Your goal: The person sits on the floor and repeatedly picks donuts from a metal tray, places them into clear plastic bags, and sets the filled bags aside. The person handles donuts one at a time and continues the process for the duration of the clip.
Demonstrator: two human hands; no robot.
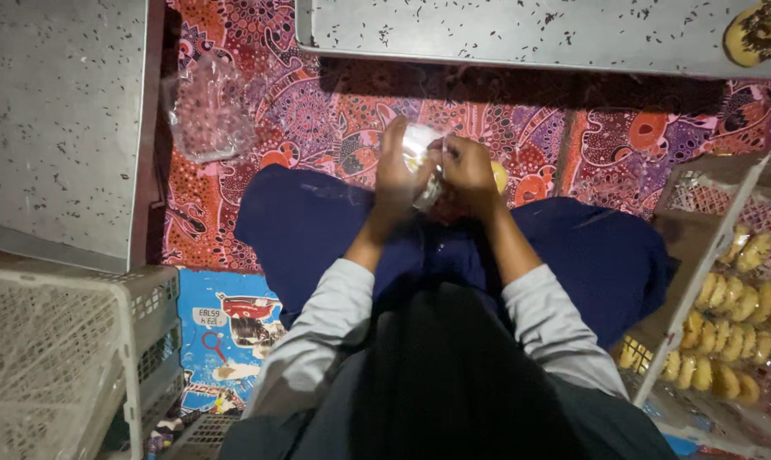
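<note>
Centrally, the left hand (395, 166) and right hand (468, 166) are both pinching a clear plastic bag (425, 162) over the lap; likely light, slippery, crinkly, best gripped at its mouth.

Small home-style bakery packing area, worked from the floor: patterned mat (317, 102) underfoot, metal trays (521, 30) speckled with sprinkles, one topped doughnut (758, 32), plastic crates (70, 358), and a crate of bagged pastries (734, 328) at the right
</note>
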